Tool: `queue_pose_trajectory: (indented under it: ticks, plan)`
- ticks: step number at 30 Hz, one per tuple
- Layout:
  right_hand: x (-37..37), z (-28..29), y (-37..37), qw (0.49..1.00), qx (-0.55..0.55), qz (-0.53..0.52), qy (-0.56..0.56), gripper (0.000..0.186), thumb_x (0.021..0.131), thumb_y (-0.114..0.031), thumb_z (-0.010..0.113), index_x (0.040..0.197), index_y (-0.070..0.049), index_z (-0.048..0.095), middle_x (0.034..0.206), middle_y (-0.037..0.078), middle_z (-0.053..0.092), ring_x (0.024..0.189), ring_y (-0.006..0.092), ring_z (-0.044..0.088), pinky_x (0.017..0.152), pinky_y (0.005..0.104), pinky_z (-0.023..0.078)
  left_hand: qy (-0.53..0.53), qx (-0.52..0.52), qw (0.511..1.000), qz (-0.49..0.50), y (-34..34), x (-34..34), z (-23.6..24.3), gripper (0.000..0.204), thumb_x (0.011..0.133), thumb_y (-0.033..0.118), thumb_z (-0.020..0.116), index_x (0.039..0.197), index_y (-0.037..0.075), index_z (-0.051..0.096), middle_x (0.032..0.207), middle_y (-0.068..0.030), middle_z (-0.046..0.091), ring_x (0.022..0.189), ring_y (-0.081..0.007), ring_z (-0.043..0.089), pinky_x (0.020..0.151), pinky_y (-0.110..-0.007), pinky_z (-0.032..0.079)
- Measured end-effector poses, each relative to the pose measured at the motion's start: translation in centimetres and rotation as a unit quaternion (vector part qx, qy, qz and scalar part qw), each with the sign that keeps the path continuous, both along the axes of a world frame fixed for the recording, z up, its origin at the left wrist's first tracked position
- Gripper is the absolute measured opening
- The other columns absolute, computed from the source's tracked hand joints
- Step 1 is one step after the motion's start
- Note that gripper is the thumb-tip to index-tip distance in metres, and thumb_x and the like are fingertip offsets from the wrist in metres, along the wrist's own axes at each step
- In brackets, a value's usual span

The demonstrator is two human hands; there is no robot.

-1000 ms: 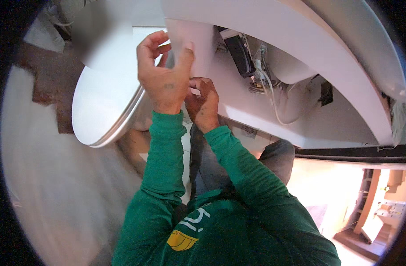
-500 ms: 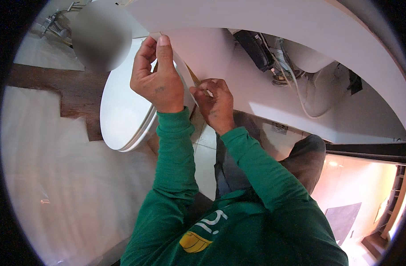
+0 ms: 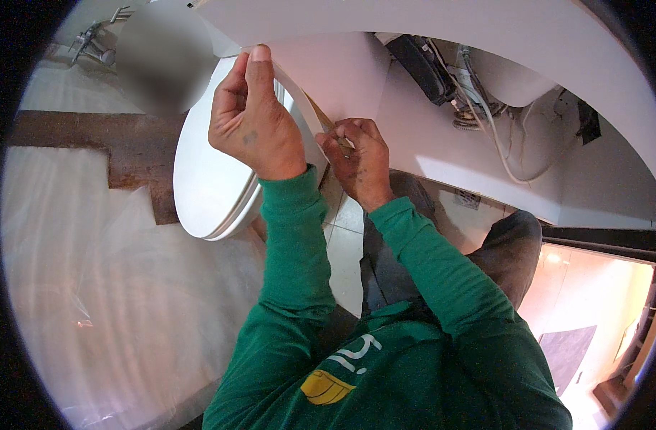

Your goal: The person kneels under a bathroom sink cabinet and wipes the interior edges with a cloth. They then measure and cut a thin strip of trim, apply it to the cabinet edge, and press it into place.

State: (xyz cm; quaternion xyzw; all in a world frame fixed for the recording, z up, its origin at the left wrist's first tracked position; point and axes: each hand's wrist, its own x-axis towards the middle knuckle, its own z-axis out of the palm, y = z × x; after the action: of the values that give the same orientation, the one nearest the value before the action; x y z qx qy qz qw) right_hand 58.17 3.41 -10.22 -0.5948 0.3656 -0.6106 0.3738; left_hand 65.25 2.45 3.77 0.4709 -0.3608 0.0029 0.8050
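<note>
My left hand (image 3: 260, 118) is raised at the lower edge of a white panel (image 3: 328, 16), thumb and fingers pinched on the end of a thin strip. That strip (image 3: 318, 111), white with a tan side, seems to run down to my right hand (image 3: 358, 154), though part of it is hidden behind my left hand. Lower and to the right, my right hand has its fingers closed on the strip's other stretch. Beneath my left hand is the closed white lid of a toilet (image 3: 210, 168).
Under the panel at right are a black box (image 3: 422, 70), a white basin (image 3: 496, 79) and loose hoses (image 3: 496, 147). A floor drain (image 3: 468, 198) lies by my knee. Plastic sheeting (image 3: 120, 272) and a brown board (image 3: 63, 130) are at left. Metal taps (image 3: 92, 43) stand at far left.
Both hands have risen slightly, and my right hand has shifted a little to the right. The view has moved a little too. Both hands keep their pinch.
</note>
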Motion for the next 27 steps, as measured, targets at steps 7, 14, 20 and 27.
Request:
queue_pose_trajectory:
  ticks: [7, 14, 20, 27]
  plan:
    - [-0.2, -0.6, -0.1, 0.999, 0.035, 0.029, 0.007, 0.016, 0.085, -0.012, 0.082, 0.090, -0.002, 0.071, 0.098, 0.014, 0.066, 0.094, 0.0279, 0.067, 0.085, 0.0380, 0.055, 0.040, 0.000, 0.999, -0.004, -0.1, -0.5, 0.1, 0.030, 0.088, 0.019, 0.085, 0.107, -0.003, 0.076, 0.092, -0.0093, 0.075, 0.083, -0.0137, 0.070, 0.074, -0.026, 0.055]
    - [-1.1, 0.8, -0.3, 0.998, 0.029, 0.019, 0.054, 0.021, 0.086, -0.022, 0.083, 0.091, -0.004, 0.073, 0.102, 0.016, 0.069, 0.098, 0.0323, 0.068, 0.085, 0.0403, 0.054, 0.166, 0.063, 0.971, -0.163, 0.9, 0.2, 0.3, 0.038, 0.093, 0.026, 0.080, 0.124, 0.007, 0.068, 0.117, -0.0055, 0.072, 0.108, -0.0156, 0.067, 0.094, -0.038, 0.054]
    - [-1.3, 0.5, -0.7, 0.997, -0.007, 0.031, 0.070, 0.019, 0.088, -0.020, 0.082, 0.091, -0.004, 0.073, 0.102, 0.015, 0.070, 0.098, 0.0310, 0.068, 0.088, 0.0396, 0.054, 0.244, 0.026, 0.952, -0.182, 0.4, -0.3, 0.2, 0.034, 0.092, 0.022, 0.080, 0.119, 0.004, 0.069, 0.110, -0.0043, 0.070, 0.102, -0.0137, 0.065, 0.091, -0.032, 0.053]
    - [-1.9, 0.1, -0.7, 0.993, 0.001, 0.045, 0.112, 0.016, 0.088, -0.011, 0.079, 0.097, 0.000, 0.072, 0.107, 0.015, 0.071, 0.101, 0.0284, 0.068, 0.093, 0.0383, 0.054, 0.287, -0.011, 0.936, -0.205, 0.3, -0.8, 0.6, 0.030, 0.088, 0.013, 0.083, 0.110, -0.003, 0.071, 0.102, -0.0075, 0.072, 0.090, -0.0114, 0.066, 0.084, -0.025, 0.054]
